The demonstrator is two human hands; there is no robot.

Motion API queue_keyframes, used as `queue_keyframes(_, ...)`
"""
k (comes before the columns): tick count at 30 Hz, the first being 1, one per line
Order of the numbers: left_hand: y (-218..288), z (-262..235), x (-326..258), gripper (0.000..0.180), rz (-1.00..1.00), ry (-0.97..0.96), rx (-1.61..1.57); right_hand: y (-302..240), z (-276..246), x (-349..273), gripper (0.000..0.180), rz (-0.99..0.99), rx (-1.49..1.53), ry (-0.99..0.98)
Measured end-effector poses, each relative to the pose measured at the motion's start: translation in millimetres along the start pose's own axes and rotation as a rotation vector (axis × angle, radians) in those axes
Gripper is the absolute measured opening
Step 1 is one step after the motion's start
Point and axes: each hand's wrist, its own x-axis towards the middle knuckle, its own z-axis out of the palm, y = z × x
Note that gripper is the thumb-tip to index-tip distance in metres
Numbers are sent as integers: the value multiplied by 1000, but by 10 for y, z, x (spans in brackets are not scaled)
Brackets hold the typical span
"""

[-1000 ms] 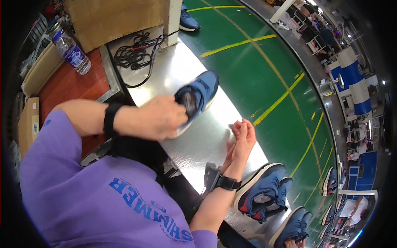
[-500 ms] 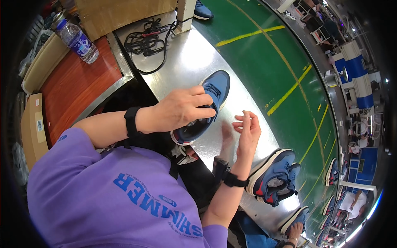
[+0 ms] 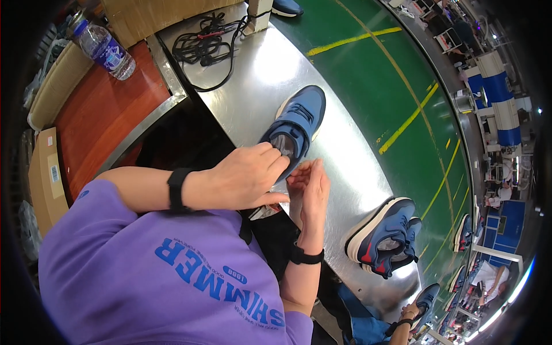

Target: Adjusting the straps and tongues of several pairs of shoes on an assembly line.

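Shiny metal bench [image 3: 270,80] carries a blue shoe [image 3: 296,127]; the left hand [image 3: 244,177] grips its heel end, while the right hand [image 3: 310,190] (fingers loosely open) rests just beside it.

Bright overhead light, white glare on the steel table [image 3: 270,63], strong fisheye bending, dark vignetted corners, sharp centre
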Motion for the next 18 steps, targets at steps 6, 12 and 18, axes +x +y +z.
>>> queue_keyframes(6, -188, 59, -107, 21, 194, -109, 15, 20, 60, -100, 62, -12, -390, 42)
queue_keyframes(12, -225, 39, -129, 16, 278, -155, -96, -38, 155, -258, 54, 0, -209, 67)
queue_keyframes(18, -256, 17, -62, 15, 249, -235, -182, -182, 96, -180, 36, 184, 585, -187)
